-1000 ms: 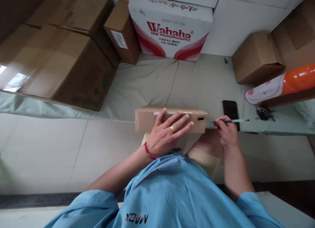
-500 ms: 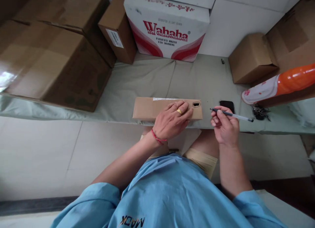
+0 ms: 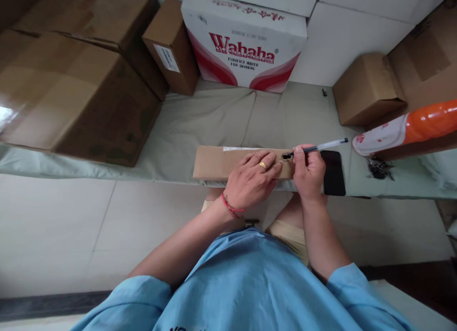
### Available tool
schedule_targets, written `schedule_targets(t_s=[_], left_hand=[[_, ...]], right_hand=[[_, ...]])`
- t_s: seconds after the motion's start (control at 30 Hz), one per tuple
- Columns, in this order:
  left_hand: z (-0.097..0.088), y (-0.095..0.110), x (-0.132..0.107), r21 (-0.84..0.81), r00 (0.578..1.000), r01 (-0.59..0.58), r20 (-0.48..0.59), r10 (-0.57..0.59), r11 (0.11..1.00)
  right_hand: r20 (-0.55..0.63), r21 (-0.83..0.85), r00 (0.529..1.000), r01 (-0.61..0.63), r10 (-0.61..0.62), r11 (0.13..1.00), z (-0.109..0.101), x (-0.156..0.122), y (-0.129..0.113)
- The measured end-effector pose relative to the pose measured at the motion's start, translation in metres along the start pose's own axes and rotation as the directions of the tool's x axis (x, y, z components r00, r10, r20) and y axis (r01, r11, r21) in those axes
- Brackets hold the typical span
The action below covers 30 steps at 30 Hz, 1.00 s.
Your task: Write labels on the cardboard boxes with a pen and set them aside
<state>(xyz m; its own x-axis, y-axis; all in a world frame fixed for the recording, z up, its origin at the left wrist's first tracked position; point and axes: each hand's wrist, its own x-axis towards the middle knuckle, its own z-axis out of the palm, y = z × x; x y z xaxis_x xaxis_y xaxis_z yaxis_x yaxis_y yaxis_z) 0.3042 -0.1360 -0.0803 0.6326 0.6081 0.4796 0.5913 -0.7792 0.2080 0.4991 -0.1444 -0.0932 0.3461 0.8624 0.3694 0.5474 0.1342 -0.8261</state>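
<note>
Your left hand [image 3: 252,176] lies unclenched across the narrow cardboard box [image 3: 210,162] on the green cloth [image 3: 300,112] near its front edge, apparently steadying it, while your right hand [image 3: 309,173] pinches the pen [image 3: 330,144] low, likely for control beside the ragged hole [image 3: 286,156].

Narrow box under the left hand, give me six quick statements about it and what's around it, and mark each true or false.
1. The left hand rests on the narrow box. True.
2. The narrow box is unbroken all over. False: it has a dark hole near its right end.
3. The right hand holds a pen. True.
4. The pen's tip points away from the narrow box. False: it points toward the hole.
5. A black phone lies right of the narrow box. True.
6. The phone lies between the hands. False: it lies right of the right hand.
</note>
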Motion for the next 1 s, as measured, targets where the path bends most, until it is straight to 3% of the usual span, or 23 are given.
schedule_targets(t_s=[0.2, 0.5, 0.73, 0.93, 1.0], left_hand=[[0.001, 0.001, -0.001, -0.017, 1.000, 0.004, 0.000, -0.004, 1.000], [0.002, 0.000, -0.002, -0.025, 1.000, 0.005, 0.000, -0.005, 1.000], [0.003, 0.001, -0.002, -0.023, 1.000, 0.003, -0.027, -0.004, 1.000], [0.004, 0.000, -0.003, -0.030, 1.000, 0.010, -0.028, -0.011, 1.000], [0.004, 0.000, -0.003, -0.036, 1.000, 0.012, -0.019, -0.013, 0.999]], right_hand=[[-0.075, -0.130, 0.993, 0.079, -0.089, 0.988, 0.006, -0.005, 0.001], [-0.044, -0.263, 0.975, 0.200, -0.219, 0.944, 0.009, -0.004, 0.000], [-0.236, -0.364, 0.934, 0.170, -0.267, 0.916, 0.013, -0.008, 0.001], [-0.127, -0.312, 0.962, 0.195, -0.244, 0.930, 0.013, -0.009, -0.001], [-0.142, -0.331, 0.961, 0.178, -0.235, 0.927, 0.011, -0.009, -0.001]])
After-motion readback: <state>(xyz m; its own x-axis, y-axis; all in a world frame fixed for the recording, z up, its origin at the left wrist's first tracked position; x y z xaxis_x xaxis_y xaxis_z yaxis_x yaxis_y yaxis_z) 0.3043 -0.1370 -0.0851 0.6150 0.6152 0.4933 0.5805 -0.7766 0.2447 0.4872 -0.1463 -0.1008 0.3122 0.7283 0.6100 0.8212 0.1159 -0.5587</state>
